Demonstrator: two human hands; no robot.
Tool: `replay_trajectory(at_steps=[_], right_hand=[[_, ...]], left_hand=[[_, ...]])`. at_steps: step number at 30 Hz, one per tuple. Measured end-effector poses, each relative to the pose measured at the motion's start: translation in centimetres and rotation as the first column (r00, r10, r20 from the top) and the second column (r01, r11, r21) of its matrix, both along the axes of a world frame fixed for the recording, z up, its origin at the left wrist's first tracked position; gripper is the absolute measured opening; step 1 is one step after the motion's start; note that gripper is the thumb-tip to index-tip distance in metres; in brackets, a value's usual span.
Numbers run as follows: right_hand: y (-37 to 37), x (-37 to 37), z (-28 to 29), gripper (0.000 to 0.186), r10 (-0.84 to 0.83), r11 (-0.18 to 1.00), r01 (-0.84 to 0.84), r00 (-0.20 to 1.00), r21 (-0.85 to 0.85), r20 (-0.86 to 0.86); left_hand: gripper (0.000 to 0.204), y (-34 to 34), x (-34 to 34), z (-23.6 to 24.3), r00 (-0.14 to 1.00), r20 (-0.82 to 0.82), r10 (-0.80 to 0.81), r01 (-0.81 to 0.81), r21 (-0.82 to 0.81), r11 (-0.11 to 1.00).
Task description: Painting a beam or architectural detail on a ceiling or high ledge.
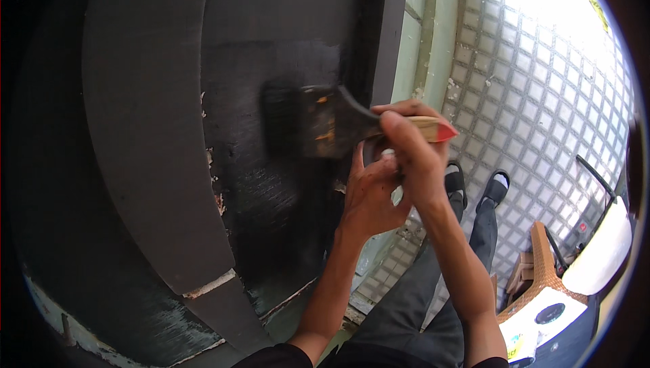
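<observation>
My right hand (421,151) is closed around the wooden handle of a wide flat paintbrush (359,119); the handle ends in a red tip. The brush's dark bristles, smeared by motion, are against a dark-painted door panel (271,23). Just below, my left hand (374,195) is at the door's right edge, its fingers curled and partly hidden behind my right hand. A small greyish piece shows between its fingers, but I cannot make out what it is. Wet-looking dark paint covers the panel around the brush, with streaks lower down.
A dark raised band (156,131) with chipped edges runs along the panel's left. Pale green frame (408,50) borders the right. Beyond lies a tiled floor (535,83), where my feet in dark slippers (493,190) stand. A woven-patterned chair (544,260) with things on it is at lower right.
</observation>
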State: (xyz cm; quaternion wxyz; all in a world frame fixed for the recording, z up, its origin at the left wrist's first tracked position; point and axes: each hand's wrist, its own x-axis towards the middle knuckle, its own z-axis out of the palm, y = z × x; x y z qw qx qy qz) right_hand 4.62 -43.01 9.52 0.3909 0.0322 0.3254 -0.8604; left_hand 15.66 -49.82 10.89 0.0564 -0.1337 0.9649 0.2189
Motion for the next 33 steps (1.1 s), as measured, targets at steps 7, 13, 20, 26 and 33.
replay_trajectory(at_steps=[7, 13, 20, 26, 33], right_hand=[[-0.6, -5.1, -0.4, 0.029, -0.2, 0.975, 0.201, 0.98, -0.093, 0.02], [-5.6, -6.6, 0.5, 0.029, -0.146, 0.957, 0.137, 0.989, -0.254, -0.017], [-3.5, -6.8, -3.5, 0.027, -0.228, 0.973, 0.229, 0.974, 0.038, -0.014], [-0.8, -7.4, -1.9, 0.027, -0.289, 0.923, 0.303, 0.953, 0.237, -0.093], [0.8, -8.4, 1.3, 0.024, -0.297, 0.844, 0.425, 0.879, 0.328, -0.373]], left_hand=[[0.026, 0.4, 0.0, -0.4, 0.999, 0.054, 0.006, -0.006, -0.007, 1.0], [0.027, 0.4, -0.1, -0.1, 0.997, 0.077, 0.004, -0.003, -0.012, 1.0], [0.026, 0.3, 0.1, -0.4, 1.0, 0.028, 0.005, -0.005, 0.011, 1.0], [0.025, 0.5, -0.3, 0.0, 0.999, 0.051, -0.009, 0.009, -0.011, 1.0], [0.025, 0.6, -0.2, -0.5, 0.999, 0.038, -0.003, 0.004, -0.022, 1.0]])
